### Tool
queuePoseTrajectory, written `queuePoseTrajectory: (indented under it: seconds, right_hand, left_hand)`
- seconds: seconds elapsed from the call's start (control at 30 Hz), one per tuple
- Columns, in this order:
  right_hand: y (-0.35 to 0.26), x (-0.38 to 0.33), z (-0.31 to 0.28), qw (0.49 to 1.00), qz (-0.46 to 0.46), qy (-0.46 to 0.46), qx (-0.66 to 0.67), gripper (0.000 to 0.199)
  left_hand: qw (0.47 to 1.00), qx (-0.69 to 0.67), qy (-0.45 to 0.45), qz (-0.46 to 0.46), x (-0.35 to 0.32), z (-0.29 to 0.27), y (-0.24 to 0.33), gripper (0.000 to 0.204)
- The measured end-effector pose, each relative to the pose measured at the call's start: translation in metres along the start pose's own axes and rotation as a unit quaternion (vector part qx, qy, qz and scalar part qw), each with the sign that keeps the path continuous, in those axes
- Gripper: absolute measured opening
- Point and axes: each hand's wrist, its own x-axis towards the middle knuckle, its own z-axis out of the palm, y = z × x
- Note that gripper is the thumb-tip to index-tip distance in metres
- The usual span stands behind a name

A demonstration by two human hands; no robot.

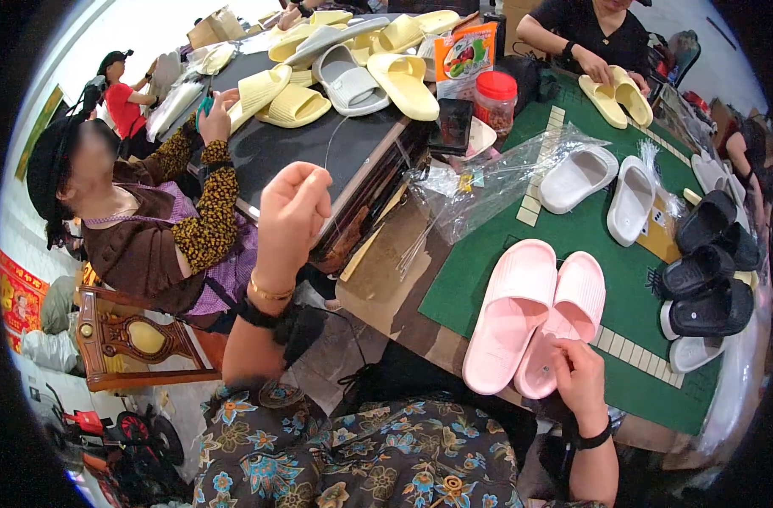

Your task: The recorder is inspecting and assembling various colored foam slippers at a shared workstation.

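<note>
The left hand (292, 212) is raised over the worktop's (573, 233) near edge, fingertips pinched on a thin thread (334, 140) that runs up from it. The right hand (578, 379) grasps the heel of the right-hand slipper of a pink pair (530, 309), which lies side by side on the green mat at the near edge. White slippers (602, 182) lie beyond, black ones (710, 271) at the right, and clear bags (488, 182) beside a red-lidded jar (494, 102).
</note>
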Motion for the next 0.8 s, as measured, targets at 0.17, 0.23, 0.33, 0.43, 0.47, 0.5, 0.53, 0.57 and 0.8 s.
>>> queuePoseTrajectory:
  seconds: [0.17,0.23,0.33,0.43,0.47,0.5,0.53,0.57,0.8]
  right_hand:
    - [-0.026,0.000,-0.017,0.995,0.022,0.055,0.076,0.040]
    - [-0.043,0.001,-0.018,0.985,-0.014,0.110,0.136,0.052]
    - [-0.066,0.004,-0.022,0.986,-0.026,0.094,0.138,0.056]
    - [-0.070,0.012,-0.019,0.994,-0.008,0.031,0.102,0.054]
    - [-0.068,0.013,-0.018,0.998,-0.054,0.022,0.038,0.053]
    - [-0.064,0.011,-0.017,0.996,-0.083,0.018,0.003,0.043]
    - [-0.059,0.009,-0.016,0.995,-0.096,0.006,-0.001,0.036]
    - [-0.053,0.003,-0.015,0.995,-0.104,-0.011,-0.001,0.030]
    - [-0.048,-0.046,-0.012,0.987,-0.124,-0.028,-0.099,0.018]
  left_hand:
    - [0.928,0.226,-0.135,0.264,-0.038,0.037,-0.004,0.013]
    - [0.830,0.325,-0.189,0.411,-0.049,0.058,-0.010,0.010]
    - [0.807,0.356,-0.343,0.323,-0.080,0.083,-0.013,0.012]
    - [0.748,0.364,-0.425,0.358,-0.098,0.096,-0.016,0.023]
    - [0.728,0.365,-0.461,0.352,-0.100,0.097,-0.018,0.025]
    - [0.717,0.356,-0.464,0.379,-0.104,0.097,-0.018,0.027]
    - [0.710,0.335,-0.473,0.400,-0.103,0.096,-0.020,0.027]
    - [0.703,0.323,-0.480,0.413,-0.102,0.097,-0.022,0.027]
    - [0.639,0.228,-0.546,0.491,-0.120,0.103,-0.049,0.020]
